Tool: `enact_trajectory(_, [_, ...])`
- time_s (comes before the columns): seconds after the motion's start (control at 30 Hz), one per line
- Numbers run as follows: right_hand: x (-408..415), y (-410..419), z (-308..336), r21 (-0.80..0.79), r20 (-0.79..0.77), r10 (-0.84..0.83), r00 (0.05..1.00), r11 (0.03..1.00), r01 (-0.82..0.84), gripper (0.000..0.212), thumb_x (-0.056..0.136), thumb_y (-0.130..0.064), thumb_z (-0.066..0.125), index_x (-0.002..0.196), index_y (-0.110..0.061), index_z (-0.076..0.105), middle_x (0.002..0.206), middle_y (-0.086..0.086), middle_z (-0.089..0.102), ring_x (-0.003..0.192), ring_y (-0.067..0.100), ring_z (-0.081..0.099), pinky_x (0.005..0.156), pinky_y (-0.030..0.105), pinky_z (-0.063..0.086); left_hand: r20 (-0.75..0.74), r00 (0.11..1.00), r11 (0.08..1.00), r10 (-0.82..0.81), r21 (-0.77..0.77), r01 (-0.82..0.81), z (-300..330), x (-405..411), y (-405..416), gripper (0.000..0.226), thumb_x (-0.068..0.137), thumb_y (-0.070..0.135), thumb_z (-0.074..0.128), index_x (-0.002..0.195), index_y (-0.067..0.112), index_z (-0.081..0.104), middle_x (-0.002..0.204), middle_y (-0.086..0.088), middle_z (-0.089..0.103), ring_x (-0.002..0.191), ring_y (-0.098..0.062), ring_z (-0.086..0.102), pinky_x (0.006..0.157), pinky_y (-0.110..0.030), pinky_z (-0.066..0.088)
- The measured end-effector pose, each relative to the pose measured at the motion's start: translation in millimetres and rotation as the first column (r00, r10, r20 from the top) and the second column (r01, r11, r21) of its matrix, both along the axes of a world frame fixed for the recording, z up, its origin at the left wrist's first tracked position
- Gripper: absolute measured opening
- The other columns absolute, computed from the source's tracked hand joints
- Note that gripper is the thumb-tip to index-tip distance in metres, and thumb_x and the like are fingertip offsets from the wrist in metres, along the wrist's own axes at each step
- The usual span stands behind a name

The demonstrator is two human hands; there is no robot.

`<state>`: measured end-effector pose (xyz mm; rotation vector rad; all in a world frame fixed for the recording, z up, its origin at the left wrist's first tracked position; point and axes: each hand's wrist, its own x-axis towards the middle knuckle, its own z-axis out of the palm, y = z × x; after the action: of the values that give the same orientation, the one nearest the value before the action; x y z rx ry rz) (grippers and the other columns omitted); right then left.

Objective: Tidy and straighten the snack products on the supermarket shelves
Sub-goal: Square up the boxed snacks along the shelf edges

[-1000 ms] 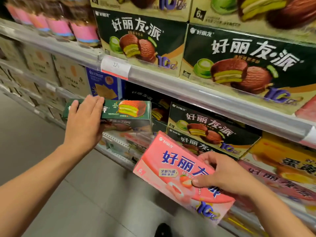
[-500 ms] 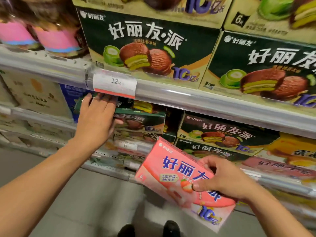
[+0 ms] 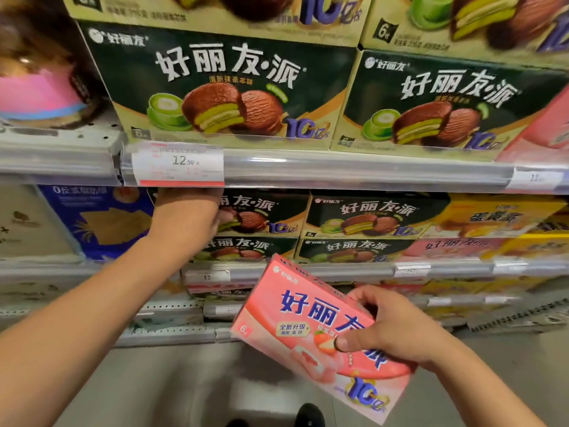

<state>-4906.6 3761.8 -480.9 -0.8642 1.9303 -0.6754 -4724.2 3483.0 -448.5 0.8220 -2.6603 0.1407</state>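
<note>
Head cam: right hand [image 3: 397, 328] grips pink pie box [image 3: 311, 334] by its right end, thumb on front, tilted in mid-air below the shelf rail [image 3: 354, 172]; left hand [image 3: 184, 217] reaches under that rail against the green boxes [image 3: 255, 217], fingers hidden, so can't tell its grip. Box looks light, stiff cardboard w/ slick print; prob. best held across the short edges, not squeezed on the face.

Pink box [image 3: 311, 328]; dark-green boxes [image 3: 221, 87]

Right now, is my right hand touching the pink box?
Touching. The head view shows the right hand gripping the pink box, thumb pressed on its front.
</note>
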Motion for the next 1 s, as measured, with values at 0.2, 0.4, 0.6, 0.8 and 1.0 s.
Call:
enact_trajectory(0.2, [7,5,3,0.017,0.003,-0.021,1.000,1.000,0.020,0.065,0.049,-0.039,0.096,0.100,-0.019,0.062,0.091,-0.002,0.076,0.079,0.018,0.074,0.078,0.048,0.058,0.034,0.999,0.998,0.030,0.057,-0.032,-9,0,-7,0.028,0.088,0.023,0.071,0.104,0.003,0.059,0.091,-0.008,0.070,0.088,-0.031,0.065,0.063,-0.030,0.034])
enact_trajectory(0.4, [11,8,6,0.030,-0.012,-0.015,1.000,0.999,0.016,0.063,0.050,-0.038,0.096,0.100,-0.022,0.062,0.091,-0.005,0.076,0.078,0.016,0.074,0.077,0.047,0.059,0.010,0.999,0.996,-0.033,-0.078,0.033,-17,8,8,0.058,0.081,0.029,0.076,0.130,0.004,0.057,0.120,-0.024,0.063,0.107,-0.045,0.059,0.092,-0.056,0.046])
enact_trajectory(0.6, [9,25,8,0.033,-0.044,-0.061,0.997,0.998,0.062,0.063,0.048,-0.041,0.096,0.099,-0.026,0.062,0.088,-0.009,0.076,0.075,0.012,0.073,0.073,0.040,0.060,-0.346,0.904,0.287,0.252,0.919,0.272,-45,33,99,0.054,0.083,0.071,0.050,0.127,0.040,0.053,0.126,0.020,0.060,0.106,0.006,0.060,0.076,-0.012,0.051])
enact_trajectory(0.8, [1,68,16,0.079,-0.105,-0.097,0.990,0.991,0.105,0.062,0.048,-0.047,0.094,0.098,-0.026,0.064,0.086,-0.012,0.075,0.074,0.008,0.072,0.074,0.039,0.060,-0.198,0.972,-0.218,0.123,0.951,0.221,-69,-2,140,0.060,0.063,0.037,0.078,0.119,0.027,0.058,0.098,0.003,0.077,0.082,-0.022,0.075,0.060,-0.024,0.058])
enact_trajectory(1.0, [-26,134,25,0.087,-0.377,-0.075,0.923,0.989,0.116,0.078,0.040,-0.073,0.078,0.109,-0.040,0.062,0.099,-0.024,0.070,0.087,-0.005,0.064,0.083,0.032,0.054,-0.245,0.966,-0.302,0.089,0.917,0.260,-79,-43,186,0.061,0.067,0.023,0.089,0.119,0.011,0.060,0.112,-0.012,0.073,0.099,-0.033,0.071,0.079,-0.040,0.060])
